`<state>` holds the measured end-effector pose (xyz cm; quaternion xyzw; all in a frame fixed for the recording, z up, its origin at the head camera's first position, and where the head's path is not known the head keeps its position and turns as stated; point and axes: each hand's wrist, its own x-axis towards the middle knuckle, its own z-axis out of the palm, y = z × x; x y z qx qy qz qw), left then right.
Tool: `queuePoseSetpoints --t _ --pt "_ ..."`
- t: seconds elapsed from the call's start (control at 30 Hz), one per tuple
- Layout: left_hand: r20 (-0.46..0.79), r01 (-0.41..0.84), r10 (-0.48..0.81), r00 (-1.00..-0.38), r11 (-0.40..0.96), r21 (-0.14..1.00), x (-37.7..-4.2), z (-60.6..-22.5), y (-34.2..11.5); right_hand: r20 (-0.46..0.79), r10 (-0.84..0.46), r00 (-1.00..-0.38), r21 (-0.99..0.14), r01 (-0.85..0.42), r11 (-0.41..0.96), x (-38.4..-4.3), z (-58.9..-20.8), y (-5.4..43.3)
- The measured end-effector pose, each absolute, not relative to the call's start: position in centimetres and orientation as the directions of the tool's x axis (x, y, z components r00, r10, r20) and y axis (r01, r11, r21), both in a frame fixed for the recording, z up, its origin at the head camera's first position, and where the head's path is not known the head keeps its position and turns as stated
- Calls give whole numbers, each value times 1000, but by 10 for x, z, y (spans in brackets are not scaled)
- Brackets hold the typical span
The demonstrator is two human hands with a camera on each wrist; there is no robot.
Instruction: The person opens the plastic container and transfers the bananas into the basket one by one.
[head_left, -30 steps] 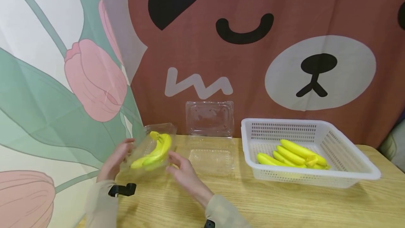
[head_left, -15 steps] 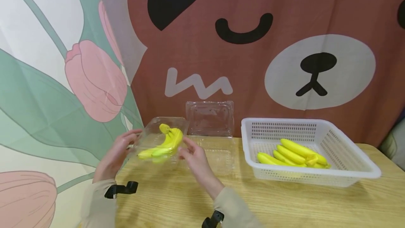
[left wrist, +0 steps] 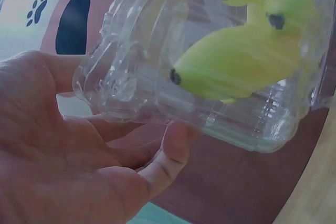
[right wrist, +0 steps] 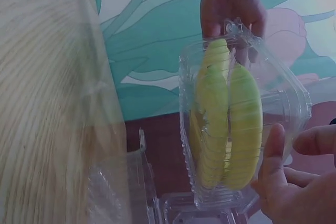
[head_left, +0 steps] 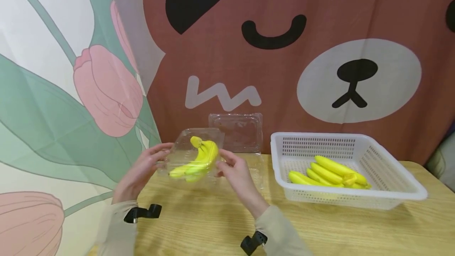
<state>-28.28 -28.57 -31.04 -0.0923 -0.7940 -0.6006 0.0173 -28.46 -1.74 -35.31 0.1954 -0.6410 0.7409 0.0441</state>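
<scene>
A clear plastic clamshell box (head_left: 183, 139) is held up over the table between both hands, tilted, its lid down over a bunch of yellow bananas (head_left: 203, 156). My left hand (head_left: 143, 169) grips its left edge; in the left wrist view the thumb is under the edge and the dark-tipped banana ends (left wrist: 231, 66) point toward that hand. On the opposite side, my right hand (head_left: 241, 177) pinches the box's right end between thumb and fingers. In the right wrist view the bananas (right wrist: 244, 124) show through the ribbed plastic wall (right wrist: 186, 124).
Behind the held box stands a second clear clamshell box (head_left: 236, 131), its lid raised and its base on the wooden table (head_left: 199, 224). To the right, a white perforated basket (head_left: 401, 192) contains more bananas (head_left: 328, 171). A bear-print curtain (head_left: 277, 78) hangs at the back.
Both hands have carried the box of bananas to the right and slightly up, so it now partly covers the second box. The basket has not moved.
</scene>
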Motion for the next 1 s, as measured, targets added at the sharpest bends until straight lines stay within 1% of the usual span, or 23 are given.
queuePoseSetpoints --t 0.27,0.4,0.6,0.8,1.0 --pt "149 195 188 -971 255 947 -285 -313 -271 346 -171 -922 -938 -339 -72 -283 -351 3" --pt "148 198 195 -970 269 943 -287 -315 -263 338 -173 -925 -941 -338 -29 -283 -352 13" --pt "139 195 199 -970 295 935 -288 -318 -249 353 -146 -924 -934 -358 4 -282 -353 30" --pt "144 209 226 -963 298 931 -287 -320 -234 324 -151 -934 -940 -336 59 -278 -353 48" --pt "153 217 245 -957 260 941 -285 -321 -215 309 -139 -941 -944 -321 77 -272 -352 68"
